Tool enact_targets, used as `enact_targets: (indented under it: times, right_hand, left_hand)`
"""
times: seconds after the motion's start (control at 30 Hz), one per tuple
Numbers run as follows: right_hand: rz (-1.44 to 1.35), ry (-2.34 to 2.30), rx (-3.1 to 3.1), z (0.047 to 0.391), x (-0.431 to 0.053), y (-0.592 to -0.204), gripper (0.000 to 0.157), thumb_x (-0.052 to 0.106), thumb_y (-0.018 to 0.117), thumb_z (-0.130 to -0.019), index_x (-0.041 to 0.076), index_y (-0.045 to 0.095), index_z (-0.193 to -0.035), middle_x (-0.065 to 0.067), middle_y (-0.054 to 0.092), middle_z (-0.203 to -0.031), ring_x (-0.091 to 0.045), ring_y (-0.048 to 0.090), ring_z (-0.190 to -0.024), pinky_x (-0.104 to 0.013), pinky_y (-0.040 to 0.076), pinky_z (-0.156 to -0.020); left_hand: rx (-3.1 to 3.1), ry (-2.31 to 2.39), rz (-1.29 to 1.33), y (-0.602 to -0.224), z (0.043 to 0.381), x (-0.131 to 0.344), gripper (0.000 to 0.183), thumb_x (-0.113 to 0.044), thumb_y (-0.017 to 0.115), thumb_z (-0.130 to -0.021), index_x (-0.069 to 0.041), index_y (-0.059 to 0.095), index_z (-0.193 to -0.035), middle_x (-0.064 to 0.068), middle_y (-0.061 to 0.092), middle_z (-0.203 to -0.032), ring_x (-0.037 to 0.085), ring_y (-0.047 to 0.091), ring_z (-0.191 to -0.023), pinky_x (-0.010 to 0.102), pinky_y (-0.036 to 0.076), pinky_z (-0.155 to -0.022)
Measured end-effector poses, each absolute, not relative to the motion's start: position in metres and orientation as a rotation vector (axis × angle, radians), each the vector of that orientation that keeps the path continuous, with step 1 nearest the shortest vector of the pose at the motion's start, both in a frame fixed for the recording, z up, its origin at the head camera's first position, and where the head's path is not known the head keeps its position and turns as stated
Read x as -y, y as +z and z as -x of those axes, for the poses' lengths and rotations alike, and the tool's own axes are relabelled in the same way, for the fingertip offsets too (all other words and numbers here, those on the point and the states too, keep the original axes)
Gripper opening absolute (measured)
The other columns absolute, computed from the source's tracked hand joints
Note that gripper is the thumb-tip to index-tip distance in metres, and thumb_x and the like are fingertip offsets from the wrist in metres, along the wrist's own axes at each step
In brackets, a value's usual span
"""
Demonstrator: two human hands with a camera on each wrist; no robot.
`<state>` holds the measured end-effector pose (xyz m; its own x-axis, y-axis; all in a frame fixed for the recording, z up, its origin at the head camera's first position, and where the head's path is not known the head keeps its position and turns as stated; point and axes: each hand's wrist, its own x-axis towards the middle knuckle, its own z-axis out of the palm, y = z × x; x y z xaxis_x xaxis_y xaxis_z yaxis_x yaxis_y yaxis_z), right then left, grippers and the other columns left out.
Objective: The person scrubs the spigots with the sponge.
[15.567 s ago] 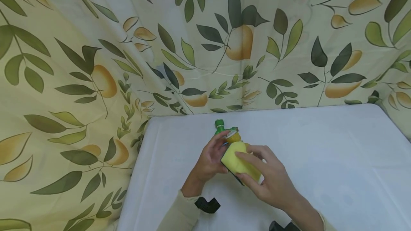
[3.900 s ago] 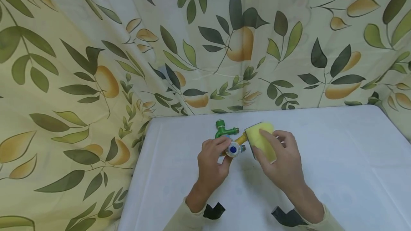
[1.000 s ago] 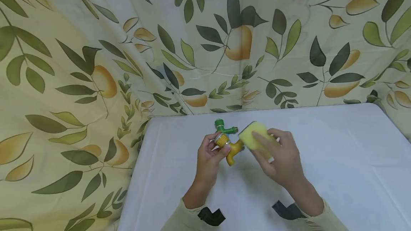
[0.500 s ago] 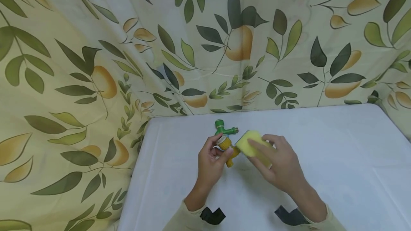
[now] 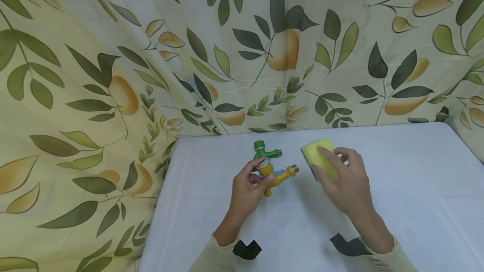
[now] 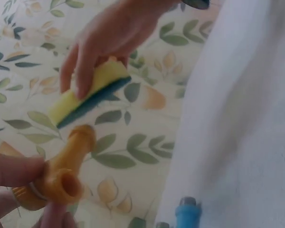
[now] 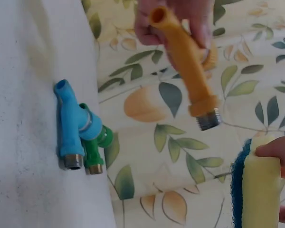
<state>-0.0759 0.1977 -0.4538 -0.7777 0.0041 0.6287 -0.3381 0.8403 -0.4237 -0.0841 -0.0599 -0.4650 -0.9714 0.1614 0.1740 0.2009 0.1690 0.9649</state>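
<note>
My left hand point(image 5: 245, 188) grips a yellow tap point(image 5: 281, 176) by its ribbed knob end, its threaded metal inlet pointing up and right. In the right wrist view the yellow tap point(image 7: 190, 71) hangs above the table, spout and thread both showing. My right hand point(image 5: 349, 179) pinches a yellow sponge point(image 5: 321, 158) with a dark scouring side, which faces the tap across a gap. That dark blue-green layer of the sponge point(image 6: 95, 99) also shows in the left wrist view. Behind the left hand lie a green tap point(image 5: 268, 153) and a blue tap point(image 7: 76, 126), mostly hidden in the head view.
A white-covered table point(image 5: 397, 188) spreads under both hands. At its far edge hangs a leaf-and-fruit patterned curtain point(image 5: 332, 95), which also runs down the left side. Dark specks dot the cloth near the blue tap. Black straps point(image 5: 247, 249) sit at the wrists.
My right hand has drawn the sponge off the yellow tap, away to the right, uncovering its threaded inlet. My left hand keeps hold of the tap in nearly the same spot.
</note>
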Motion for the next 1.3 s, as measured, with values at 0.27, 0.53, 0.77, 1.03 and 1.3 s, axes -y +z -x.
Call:
enact_targets:
  times: [0.27, 0.53, 0.77, 1.03, 1.3]
  right_hand:
    - [-0.211, 0.764, 2.395, 0.067, -0.207, -0.447, 0.053, 0.019, 0.085, -0.076, 0.014, 0.071, -0.127, -0.021, 0.057, -0.116, -0.03, 0.05, -0.097, -0.034, 0.039, -0.064]
    - [-0.235, 0.792, 2.394, 0.063, -0.211, -0.446, 0.055, 0.017, 0.086, -0.075, 0.015, 0.071, -0.128, -0.02, 0.056, -0.118, -0.029, 0.05, -0.1, -0.026, 0.035, -0.07]
    - [-0.242, 0.801, 2.38, 0.061, -0.212, -0.445, 0.055, 0.017, 0.085, -0.074, 0.015, 0.071, -0.128, -0.02, 0.056, -0.117, -0.029, 0.05, -0.1, -0.023, 0.035, -0.07]
    - [-0.229, 0.796, 2.401, 0.059, -0.211, -0.444, 0.055, 0.017, 0.085, -0.075, 0.016, 0.071, -0.128, -0.02, 0.055, -0.118, -0.028, 0.049, -0.1, -0.026, 0.037, -0.07]
    - [-0.229, 0.792, 2.397, 0.057, -0.211, -0.445, 0.055, 0.017, 0.085, -0.074, 0.015, 0.071, -0.128, -0.02, 0.056, -0.117, -0.028, 0.05, -0.1, -0.025, 0.037, -0.069]
  left_hand:
    - [2.688, -1.773, 0.306, -0.493, 0.09, 0.061, 0.053, -0.016, 0.081, -0.088, -0.019, 0.063, -0.137, 0.008, 0.065, -0.117, 0.004, 0.069, -0.079, 0.02, 0.058, -0.063]
    - [2.876, -1.612, 0.251, -0.517, 0.093, 0.056, 0.04, -0.018, 0.081, -0.087, -0.02, 0.065, -0.124, 0.008, 0.069, -0.116, 0.004, 0.065, -0.077, 0.022, 0.055, -0.065]
    - [2.946, -1.567, 0.246, -0.53, 0.091, 0.049, 0.041, -0.018, 0.081, -0.087, -0.015, 0.065, -0.125, 0.009, 0.07, -0.113, 0.003, 0.064, -0.077, 0.02, 0.054, -0.064]
    - [2.937, -1.535, 0.24, -0.533, 0.092, 0.047, 0.042, -0.019, 0.081, -0.087, -0.011, 0.067, -0.126, 0.009, 0.072, -0.105, 0.003, 0.06, -0.071, 0.021, 0.052, -0.059]
    - [2.988, -1.428, 0.247, -0.537, 0.091, 0.045, 0.049, -0.022, 0.08, -0.089, -0.007, 0.066, -0.133, 0.007, 0.071, -0.102, 0.001, 0.059, -0.072, 0.017, 0.052, -0.061]
